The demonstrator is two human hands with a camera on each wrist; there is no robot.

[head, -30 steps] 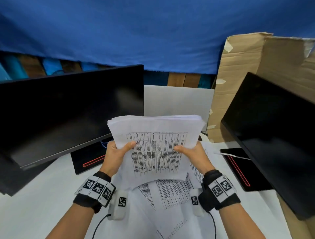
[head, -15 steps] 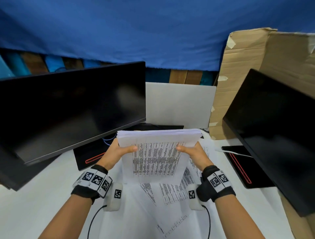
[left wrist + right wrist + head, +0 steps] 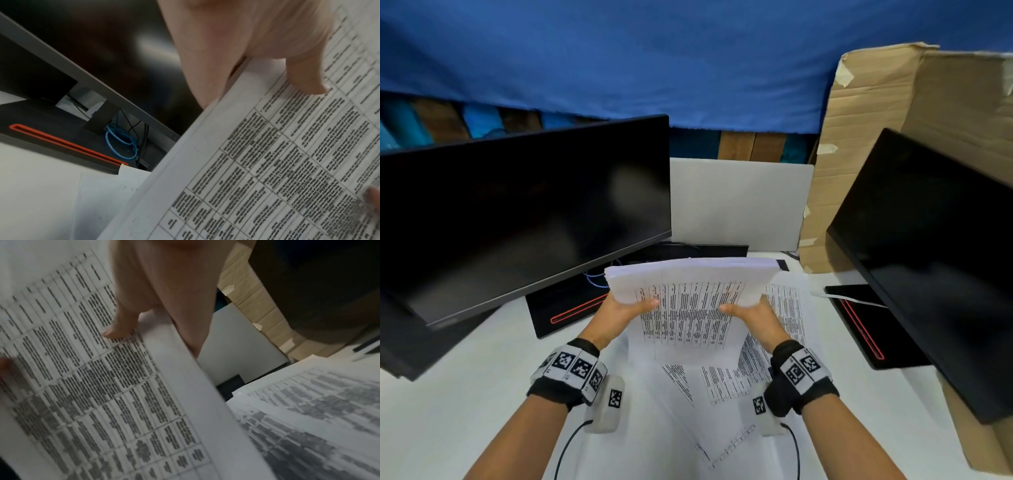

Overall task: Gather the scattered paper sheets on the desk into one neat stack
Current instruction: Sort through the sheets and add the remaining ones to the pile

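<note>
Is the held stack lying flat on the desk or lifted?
Lifted: both hands grip the stack tilted above loose sheets on the desk.

Over the last second the thick bundle of white printed paper sheets (image 3: pixel 690 308) has come down from in front of the white panel toward the white desk (image 3: pixel 465 394), and its far edge has tipped away, so it lies flatter. The left hand (image 3: pixel 619 317) and right hand (image 3: pixel 753 317) gripping its sides have lowered with it. Its near edge now overlaps more of the loose printed sheets (image 3: pixel 736 380) lying on the desk.
</note>
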